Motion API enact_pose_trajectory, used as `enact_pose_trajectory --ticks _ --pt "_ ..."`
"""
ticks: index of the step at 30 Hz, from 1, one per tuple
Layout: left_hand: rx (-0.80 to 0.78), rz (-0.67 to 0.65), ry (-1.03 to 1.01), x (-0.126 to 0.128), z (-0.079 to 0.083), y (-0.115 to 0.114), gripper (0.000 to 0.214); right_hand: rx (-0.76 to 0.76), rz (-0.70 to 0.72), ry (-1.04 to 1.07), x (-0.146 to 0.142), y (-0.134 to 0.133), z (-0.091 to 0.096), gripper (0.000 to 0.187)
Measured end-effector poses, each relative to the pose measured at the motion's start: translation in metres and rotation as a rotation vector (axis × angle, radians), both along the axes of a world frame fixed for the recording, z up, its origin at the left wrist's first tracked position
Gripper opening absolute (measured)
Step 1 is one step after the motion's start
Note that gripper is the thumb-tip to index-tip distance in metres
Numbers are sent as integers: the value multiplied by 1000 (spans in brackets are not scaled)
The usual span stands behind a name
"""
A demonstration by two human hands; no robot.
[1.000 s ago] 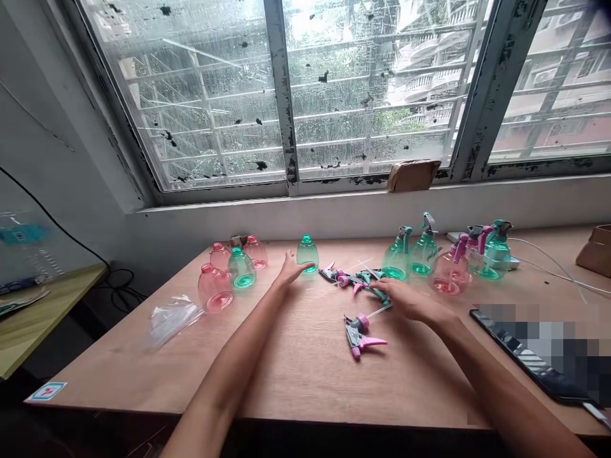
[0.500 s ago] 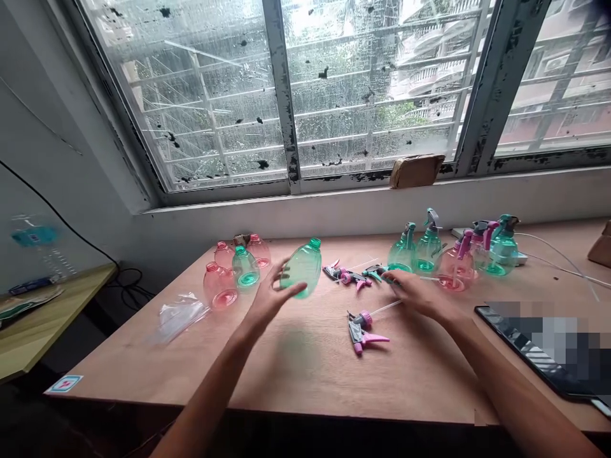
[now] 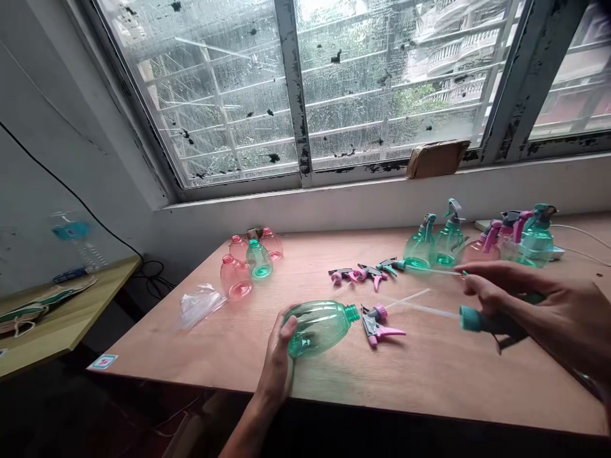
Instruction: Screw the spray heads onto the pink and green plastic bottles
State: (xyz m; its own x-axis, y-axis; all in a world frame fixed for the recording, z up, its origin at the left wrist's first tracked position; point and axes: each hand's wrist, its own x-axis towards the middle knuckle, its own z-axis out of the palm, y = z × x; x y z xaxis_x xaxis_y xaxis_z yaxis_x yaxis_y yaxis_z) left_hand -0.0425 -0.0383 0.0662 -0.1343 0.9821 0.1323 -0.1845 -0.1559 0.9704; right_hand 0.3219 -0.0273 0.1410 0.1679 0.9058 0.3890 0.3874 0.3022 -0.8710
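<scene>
Plywood table (image 3: 429,388) under a grimy barred window fills the head view. The left hand (image 3: 278,362) is curled shut round the base of a green bottle (image 3: 317,326), which lies on its side just ahead of the palm, its open neck pointing toward the right hand (image 3: 539,308). That hand, wrist turned inward, is closed on a teal spray head (image 3: 480,320). Its thin dip tube (image 3: 429,310) reaches out from the fingers toward the bottle, with tip and neck apart. A pink spray head (image 3: 382,326) lies between the hands, just beside the neck. To do this well, I judge, the bottle wants steadying and the tube tip lining up with the mouth first — the tube looks limp.
</scene>
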Motion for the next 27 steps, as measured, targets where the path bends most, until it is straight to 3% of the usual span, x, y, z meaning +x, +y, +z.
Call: enact_pose_trajectory --ticks 3,10,14,21,24,27 --pt "-23 -33 -74 3 1 -1 42 -74 105 -12 4 -4 5 43" --pt "-37 -75 -175 2 0 -2 41 -120 307 98 -30 1 10 35" --pt "-50 -93 -202 0 1 -1 42 -156 351 100 -25 9 6 36" --pt "-54 -78 -154 2 -1 -1 42 -132 317 184 -14 12 1 32" --pt "-58 -87 -97 0 -2 -2 46 -152 395 133 -25 14 -1 34" --pt "-48 -104 -39 -2 -2 -5 51 -264 553 162 -45 19 -3 34"
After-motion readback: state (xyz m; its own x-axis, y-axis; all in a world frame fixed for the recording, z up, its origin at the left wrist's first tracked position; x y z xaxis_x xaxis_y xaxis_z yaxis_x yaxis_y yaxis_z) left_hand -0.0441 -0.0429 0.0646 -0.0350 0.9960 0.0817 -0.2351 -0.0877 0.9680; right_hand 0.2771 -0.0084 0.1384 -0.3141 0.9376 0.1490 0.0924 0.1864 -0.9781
